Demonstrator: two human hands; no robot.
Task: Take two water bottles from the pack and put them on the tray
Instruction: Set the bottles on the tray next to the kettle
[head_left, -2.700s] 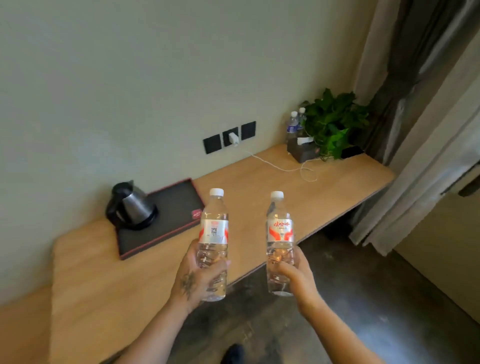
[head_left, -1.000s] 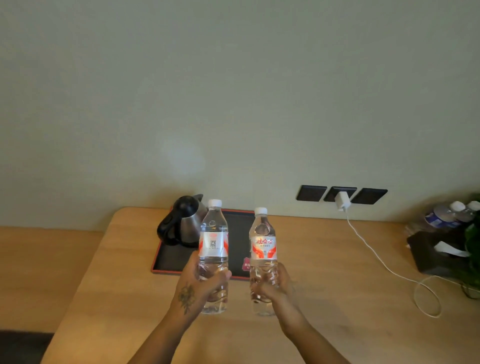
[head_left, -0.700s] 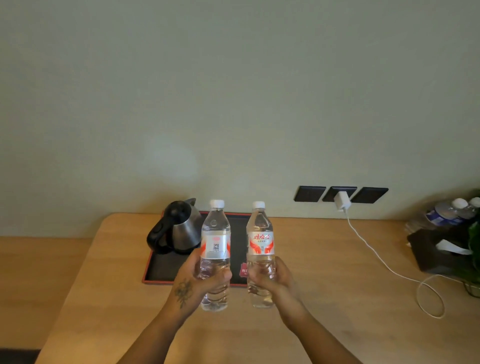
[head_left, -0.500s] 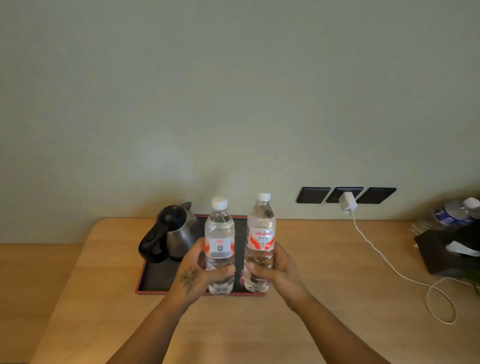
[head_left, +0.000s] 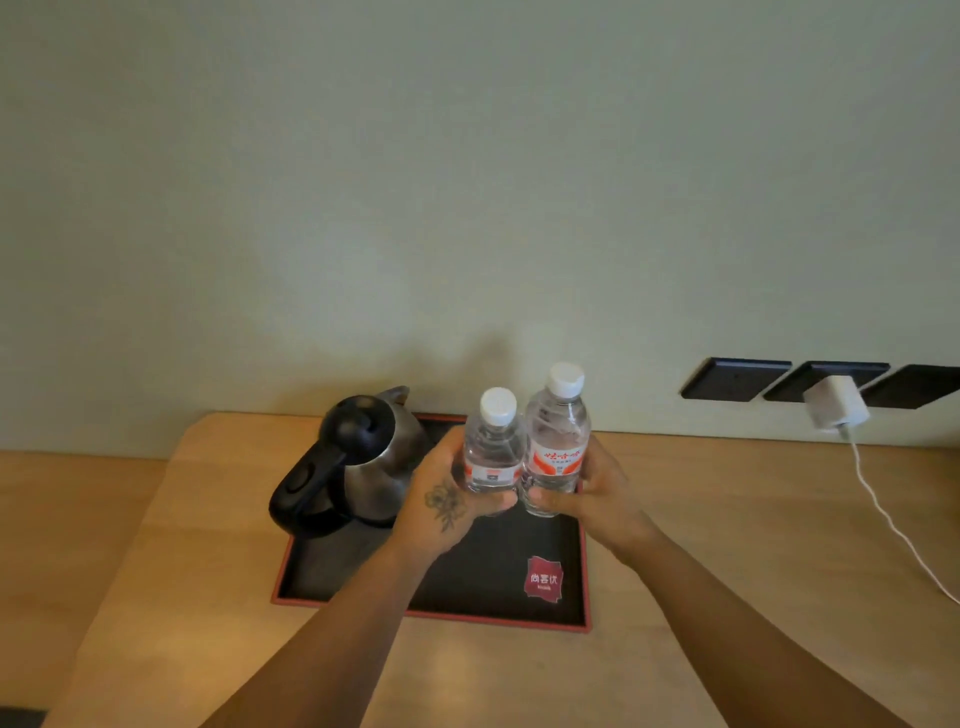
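A person's left hand (head_left: 444, 506) and right hand (head_left: 592, 496) each grip a clear water bottle, left bottle (head_left: 492, 452) and right bottle (head_left: 557, 447) touching, upright over the black tray (head_left: 498, 587), right of a kettle (head_left: 358, 462) standing on it.

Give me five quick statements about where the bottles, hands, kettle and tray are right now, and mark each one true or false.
1. Each hand holds one water bottle. True: the left hand grips the left bottle, and the right hand grips the right bottle.
2. The bottles are lying flat. False: both are roughly upright.
3. The kettle stands on the tray. True.
4. The bottles are uncapped. False: both have white caps.
5. The charger lies on the desk. False: it is plugged into a wall socket.
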